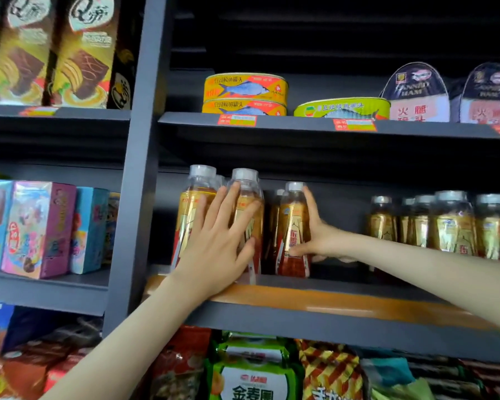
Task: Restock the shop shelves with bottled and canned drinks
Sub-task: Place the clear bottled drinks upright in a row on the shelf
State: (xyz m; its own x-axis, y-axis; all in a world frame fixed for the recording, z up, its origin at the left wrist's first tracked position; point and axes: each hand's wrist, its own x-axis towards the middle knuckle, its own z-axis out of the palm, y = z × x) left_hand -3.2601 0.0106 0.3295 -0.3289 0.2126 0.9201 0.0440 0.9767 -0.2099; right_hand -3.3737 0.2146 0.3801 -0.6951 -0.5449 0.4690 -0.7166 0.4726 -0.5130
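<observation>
Amber drink bottles with grey caps stand on the middle shelf (329, 301). My left hand (217, 246) lies flat with spread, straight fingers against the two front bottles (250, 194) at the shelf's left end. My right hand (321, 235) grips a third bottle (293, 226) just to the right, thumb across its front label and fingers behind it. That bottle stands upright on the shelf, deeper in than the two on the left. A further group of the same bottles (451, 223) stands at the right end, above my right forearm.
A grey upright post (136, 174) borders the shelf on the left. Above the bottles, a shelf holds flat fish tins (244, 88) and ham tins (416, 93). Snack boxes (38, 229) fill the left bay. Bagged snacks (251, 370) lie below. A gap (341, 215) separates the bottle groups.
</observation>
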